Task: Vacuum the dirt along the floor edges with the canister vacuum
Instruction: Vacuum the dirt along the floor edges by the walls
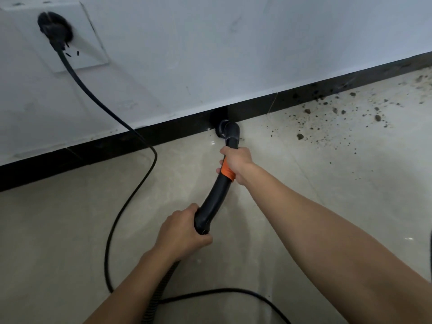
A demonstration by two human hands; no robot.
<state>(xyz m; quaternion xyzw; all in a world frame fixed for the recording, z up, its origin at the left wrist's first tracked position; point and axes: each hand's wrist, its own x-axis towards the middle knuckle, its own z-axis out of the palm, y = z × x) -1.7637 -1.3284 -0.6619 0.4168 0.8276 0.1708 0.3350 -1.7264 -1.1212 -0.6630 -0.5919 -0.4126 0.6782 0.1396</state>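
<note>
A black curved vacuum handle (214, 197) with an orange band runs from the lower middle up to the wall. Its round brush nozzle (225, 129) touches the floor against the black baseboard (117, 143). My right hand (237, 163) grips the handle at the orange band. My left hand (182, 230) grips the handle's rear end, where the ribbed hose (161, 291) joins. Brown dirt crumbs (339, 111) lie scattered on the beige tiled floor along the baseboard, to the right of the nozzle.
A black power cord (131, 192) runs from a plug (55, 26) in a white wall socket at the upper left, down across the floor and behind my left arm. The white wall (233, 54) stands above the baseboard.
</note>
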